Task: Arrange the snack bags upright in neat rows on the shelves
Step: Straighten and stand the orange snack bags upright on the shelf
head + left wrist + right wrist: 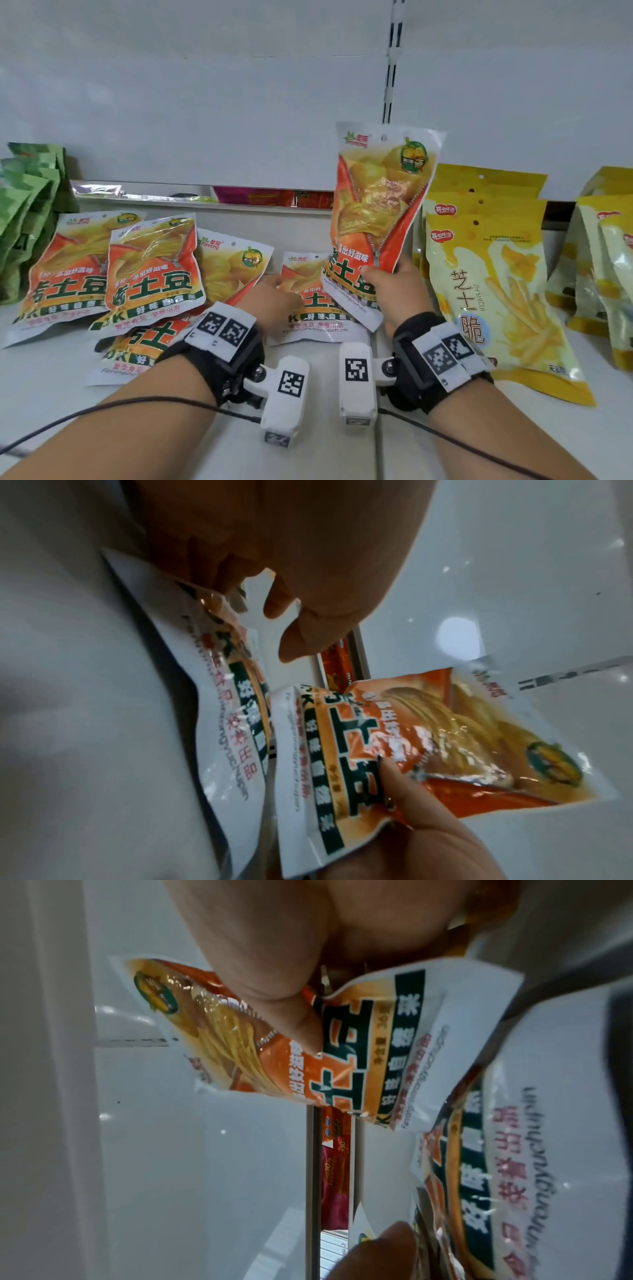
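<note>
1 orange potato-chip bag is held upright, long axis vertical, pinched at its lower edge by the right hand, just left of the yellow standing bags. A flat orange bag lies directly beneath it and is touched by the left hand, whose fingers are loosely curled above its top edge; a firm grip cannot be confirmed. 4 more orange bags lie flat further left on the shelf.

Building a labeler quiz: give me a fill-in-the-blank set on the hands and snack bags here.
1. The raised orange bag is gripped by the ____ hand.
2. The left hand touches an orange bag lying ____ on the shelf.
3. Right of the raised orange bag stand ____ bags.

Missing: right; flat; yellow
</note>
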### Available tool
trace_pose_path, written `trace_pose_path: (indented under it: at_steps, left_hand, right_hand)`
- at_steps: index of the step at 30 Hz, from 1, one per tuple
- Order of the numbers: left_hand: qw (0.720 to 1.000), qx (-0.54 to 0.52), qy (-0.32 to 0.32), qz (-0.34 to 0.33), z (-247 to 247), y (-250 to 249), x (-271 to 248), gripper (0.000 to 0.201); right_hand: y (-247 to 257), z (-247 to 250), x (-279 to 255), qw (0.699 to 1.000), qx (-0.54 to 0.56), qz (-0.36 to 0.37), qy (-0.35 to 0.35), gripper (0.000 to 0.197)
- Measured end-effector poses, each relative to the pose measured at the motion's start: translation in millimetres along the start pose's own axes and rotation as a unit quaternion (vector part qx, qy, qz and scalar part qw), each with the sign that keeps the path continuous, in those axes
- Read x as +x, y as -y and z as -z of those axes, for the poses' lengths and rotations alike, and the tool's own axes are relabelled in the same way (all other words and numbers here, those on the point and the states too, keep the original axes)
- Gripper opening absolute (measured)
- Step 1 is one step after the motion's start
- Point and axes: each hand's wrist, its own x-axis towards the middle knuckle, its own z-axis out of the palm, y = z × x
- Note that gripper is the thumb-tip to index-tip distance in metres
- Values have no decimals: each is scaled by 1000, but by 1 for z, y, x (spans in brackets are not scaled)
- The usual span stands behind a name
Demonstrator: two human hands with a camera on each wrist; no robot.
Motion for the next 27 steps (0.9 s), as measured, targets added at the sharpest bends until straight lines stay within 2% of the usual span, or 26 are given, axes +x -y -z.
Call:
trace_pose_path:
  at_steps: [2,4,6,8,10,13,17,20,24,27]
  left_hand:
    - [999,-13,-22,21,-3,-2,2,72]
    - [997,-46,-39,40,-5,-3,4,66]
    - [996,-73,-31,44,-7,-2,6,42]
    - [991,-126,-29,29,-6,0,8,18]
    - [983,-177,-48,15,-3,2,8,3]
    - [972,-213,-94,-15,8,5,7,14]
    - [958,-242,-143,-53,30,6,2,28]
    - [951,-268,-138,-65,39,9,5,25]
    - [941,-310,-124,-47,37,11,12,25]
    - [935,-338,-106,-30,33,7,20,27]
  right_hand:
    - [1,2,1,1000,1,0,-17,20]
    - [2,2,4,999,-1,-6,-37,16]
    - [4,2,4,998,9,-3,-60,19]
    - [6,2,4,996,36,11,-79,36]
    - [8,4,4,994,58,17,-93,33]
    - [10,5,6,991,91,9,-102,18]
    - [13,6,4,990,84,28,-105,18]
    - [14,4,2,995,50,35,-74,34]
    - [11,-6,10,997,48,-11,-56,20]
    - [8,-18,20,996,64,-54,-22,22]
